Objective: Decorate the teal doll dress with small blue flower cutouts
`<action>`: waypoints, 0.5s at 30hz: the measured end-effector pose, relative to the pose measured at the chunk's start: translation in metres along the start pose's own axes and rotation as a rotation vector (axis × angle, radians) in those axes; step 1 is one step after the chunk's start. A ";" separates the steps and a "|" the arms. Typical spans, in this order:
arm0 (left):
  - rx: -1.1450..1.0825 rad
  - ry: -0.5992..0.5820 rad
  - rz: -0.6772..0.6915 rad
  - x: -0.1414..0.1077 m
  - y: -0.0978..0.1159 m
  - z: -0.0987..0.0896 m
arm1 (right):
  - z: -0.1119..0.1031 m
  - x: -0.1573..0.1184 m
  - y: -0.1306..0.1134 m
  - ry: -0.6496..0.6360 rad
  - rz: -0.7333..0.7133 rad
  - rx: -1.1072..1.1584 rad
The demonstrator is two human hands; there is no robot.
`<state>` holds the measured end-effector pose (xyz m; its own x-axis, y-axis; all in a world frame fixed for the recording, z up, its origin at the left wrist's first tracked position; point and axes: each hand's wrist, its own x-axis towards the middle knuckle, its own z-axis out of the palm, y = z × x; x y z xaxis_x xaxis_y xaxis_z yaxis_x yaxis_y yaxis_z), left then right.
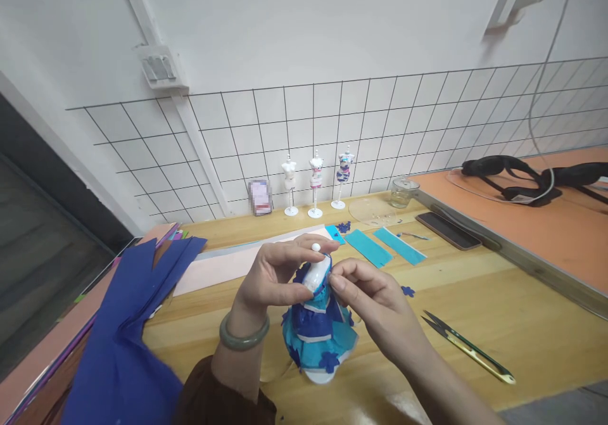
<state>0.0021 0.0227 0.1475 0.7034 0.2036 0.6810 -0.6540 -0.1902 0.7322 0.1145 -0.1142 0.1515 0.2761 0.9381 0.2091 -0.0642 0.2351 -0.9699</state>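
Well — left grip [275, 272] holds the dressed mannequin [312, 323].

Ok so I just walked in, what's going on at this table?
A person has both bare hands on a small white dress form wearing a tiered blue dress. The left hand holds the form near its top, while the right hand has its fingertips at the dress's upper edge; what they pinch is too small to tell. Snips lie to the right, a dark blue sheet to the left, and three other forms stand by the wall.
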 end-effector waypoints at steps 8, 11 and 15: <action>0.083 -0.022 0.003 0.000 0.004 0.002 | 0.001 -0.002 0.000 0.036 -0.035 -0.070; 0.089 -0.030 0.010 0.000 0.004 0.002 | 0.001 -0.001 0.000 0.050 -0.015 -0.080; 0.076 -0.020 0.006 -0.001 0.003 0.001 | 0.000 0.000 -0.001 0.071 0.023 -0.082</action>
<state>-0.0003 0.0206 0.1493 0.7053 0.1834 0.6848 -0.6357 -0.2641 0.7254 0.1146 -0.1146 0.1523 0.3428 0.9220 0.1797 0.0065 0.1890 -0.9820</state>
